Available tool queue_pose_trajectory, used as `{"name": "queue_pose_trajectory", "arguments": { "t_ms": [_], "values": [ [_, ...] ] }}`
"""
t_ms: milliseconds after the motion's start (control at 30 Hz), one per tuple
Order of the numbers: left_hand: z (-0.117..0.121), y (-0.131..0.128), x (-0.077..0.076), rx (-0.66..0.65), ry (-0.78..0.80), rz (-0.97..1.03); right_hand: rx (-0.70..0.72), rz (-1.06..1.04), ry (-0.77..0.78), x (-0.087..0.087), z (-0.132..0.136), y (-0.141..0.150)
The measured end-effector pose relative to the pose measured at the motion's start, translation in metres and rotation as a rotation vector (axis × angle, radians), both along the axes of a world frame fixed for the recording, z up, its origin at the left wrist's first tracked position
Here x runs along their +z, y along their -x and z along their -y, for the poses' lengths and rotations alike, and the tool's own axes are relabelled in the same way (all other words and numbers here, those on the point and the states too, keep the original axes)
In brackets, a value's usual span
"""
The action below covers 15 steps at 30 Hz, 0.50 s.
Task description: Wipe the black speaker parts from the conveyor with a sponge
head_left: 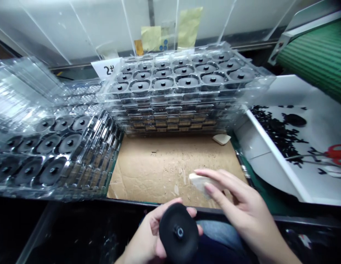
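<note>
My left hand (156, 227) holds a round black part (184, 240) with a short hollow stem at its centre, stem side towards me, just in front of the work edge. Pinched between the thumb and fingers of my right hand (236, 198) is a small off-white wedge, like a sponge (198, 182), above the cardboard sheet (148, 161). The wedge and the black part are apart. A second off-white wedge (222, 139) lies at the cardboard's far right corner.
Stacked clear trays (170, 97) of similar black parts stand behind the cardboard; another tray stack (85, 161) is at left. At right, a white bin (280, 161) contains black scraps and red-handled scissors (337, 154). A green conveyor belt (318, 55) runs beyond it.
</note>
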<state>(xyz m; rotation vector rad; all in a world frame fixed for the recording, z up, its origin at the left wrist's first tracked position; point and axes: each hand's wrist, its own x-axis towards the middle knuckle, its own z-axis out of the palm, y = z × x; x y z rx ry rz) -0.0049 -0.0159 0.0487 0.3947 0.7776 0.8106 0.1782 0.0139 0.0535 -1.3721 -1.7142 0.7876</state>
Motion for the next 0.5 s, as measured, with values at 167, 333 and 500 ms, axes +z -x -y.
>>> {"name": "queue_pose_trajectory", "arguments": {
  "t_ms": [167,333,500],
  "values": [
    [-0.002,0.005,0.003,0.047,0.083,0.181,-0.141,-0.164,0.41,-0.044,0.024,-0.011],
    [-0.003,0.001,0.002,0.028,0.134,0.149,-0.228,-0.104,0.412,-0.051,0.034,-0.013],
    [-0.003,-0.003,-0.011,-0.037,0.032,0.035,0.061,0.033,-0.15,0.009,0.022,-0.005]
  ]
}}
